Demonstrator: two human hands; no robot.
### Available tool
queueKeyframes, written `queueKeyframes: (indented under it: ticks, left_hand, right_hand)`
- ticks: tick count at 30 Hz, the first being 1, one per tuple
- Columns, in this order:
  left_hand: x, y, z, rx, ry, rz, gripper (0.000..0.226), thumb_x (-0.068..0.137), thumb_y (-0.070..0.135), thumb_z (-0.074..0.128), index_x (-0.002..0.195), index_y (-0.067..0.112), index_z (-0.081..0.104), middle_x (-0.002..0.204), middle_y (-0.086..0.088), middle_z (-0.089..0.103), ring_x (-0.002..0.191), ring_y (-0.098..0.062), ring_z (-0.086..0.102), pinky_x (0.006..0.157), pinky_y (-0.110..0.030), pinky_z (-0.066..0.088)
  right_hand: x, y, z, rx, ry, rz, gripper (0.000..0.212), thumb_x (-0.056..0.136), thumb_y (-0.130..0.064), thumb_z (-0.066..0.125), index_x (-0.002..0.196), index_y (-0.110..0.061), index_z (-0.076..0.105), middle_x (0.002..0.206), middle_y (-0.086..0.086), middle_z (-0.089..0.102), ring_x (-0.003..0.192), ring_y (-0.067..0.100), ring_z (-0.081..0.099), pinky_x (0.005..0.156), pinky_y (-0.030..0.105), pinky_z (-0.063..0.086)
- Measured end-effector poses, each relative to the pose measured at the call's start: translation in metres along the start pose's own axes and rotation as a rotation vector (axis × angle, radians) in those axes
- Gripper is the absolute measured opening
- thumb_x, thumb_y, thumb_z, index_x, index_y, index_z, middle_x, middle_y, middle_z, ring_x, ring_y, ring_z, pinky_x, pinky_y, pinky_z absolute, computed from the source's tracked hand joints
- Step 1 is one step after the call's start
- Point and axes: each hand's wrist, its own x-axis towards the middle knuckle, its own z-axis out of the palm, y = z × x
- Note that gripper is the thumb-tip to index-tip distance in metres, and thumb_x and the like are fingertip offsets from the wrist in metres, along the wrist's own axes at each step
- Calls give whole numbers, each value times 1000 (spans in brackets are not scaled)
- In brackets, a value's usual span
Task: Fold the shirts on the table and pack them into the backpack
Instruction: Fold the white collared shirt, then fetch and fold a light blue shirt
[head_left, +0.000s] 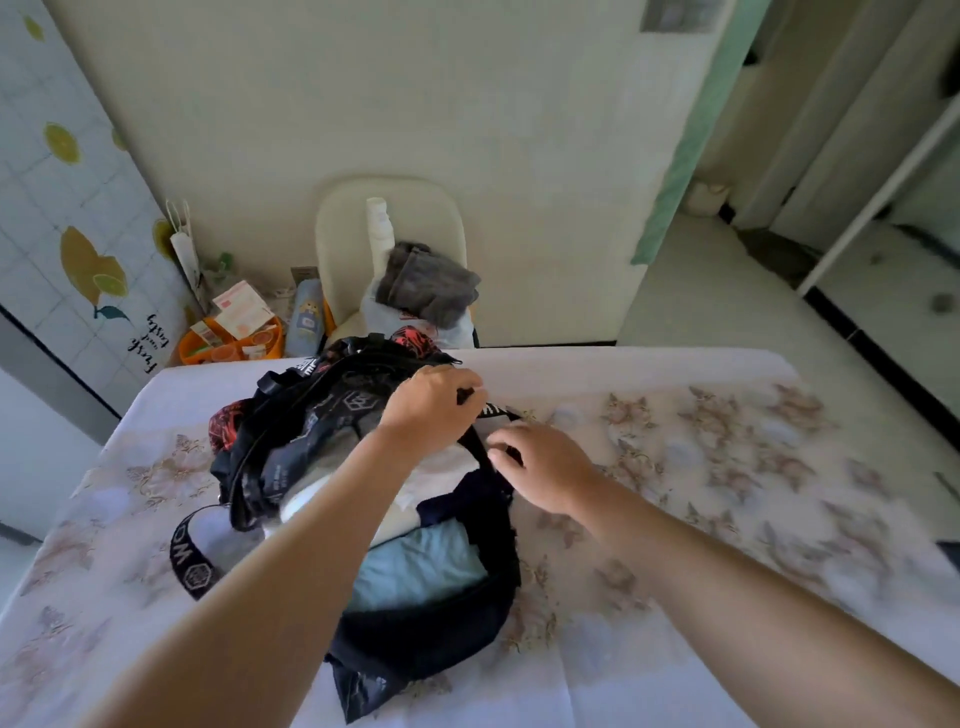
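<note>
A black backpack with red and white print lies open in the middle of the table. Inside it I see folded shirts: a light blue one, a white one and a dark navy one. My left hand grips the backpack's upper flap near its far edge. My right hand pinches the black rim of the opening at the bag's right side. A black strap with white lettering loops out to the left.
The table carries a pale floral cloth. Behind it stands a cream chair with a grey garment and a white bottle. An orange tray of small items sits at the back left. Open floor lies to the right.
</note>
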Motion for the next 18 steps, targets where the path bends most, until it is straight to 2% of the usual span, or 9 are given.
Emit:
queueKeyframes:
  ticks: [3, 8, 11, 14, 18]
  left_hand:
    - [9, 55, 32, -68, -62, 37, 29, 95, 43, 50, 118, 35, 66, 121, 15, 66, 110, -11, 60, 91, -33, 51]
    - [21, 172, 119, -77, -197, 127, 26, 96, 44, 47, 113, 37, 65, 119, 13, 66, 106, -16, 63, 86, -30, 51]
    - [28, 259, 183, -56, -276, 187, 27, 95, 45, 47, 112, 35, 66, 116, 11, 67, 105, -18, 64, 88, -31, 52]
    - [35, 356, 251, -77, -324, 245, 27, 97, 44, 45, 112, 36, 66, 111, 13, 69, 98, -16, 65, 85, -30, 53]
    - [43, 491, 343, -2, -428, 367, 30, 97, 46, 44, 119, 38, 63, 123, 12, 65, 109, -14, 61, 92, -28, 48]
  right_hand:
    - [-41, 44, -31, 47, -22, 130, 35, 103, -39, 38, 122, -26, 65, 123, -8, 66, 110, 13, 62, 87, 29, 46]
    - [-141, 159, -75, 54, -32, 329, 33, 102, -35, 40, 113, -22, 69, 117, -5, 68, 108, 17, 63, 93, 35, 50]
    - [-206, 249, -100, 79, 51, 483, 30, 96, -43, 44, 114, -36, 67, 125, -16, 64, 113, 9, 60, 98, 32, 47]
    - [-272, 342, -126, 60, 105, 558, 28, 97, -38, 48, 118, -34, 67, 129, -14, 63, 113, 10, 59, 97, 28, 45]
    - [-366, 455, -164, 3, 70, 664, 28, 98, -36, 42, 113, -34, 67, 124, -12, 64, 112, 13, 60, 94, 32, 48]
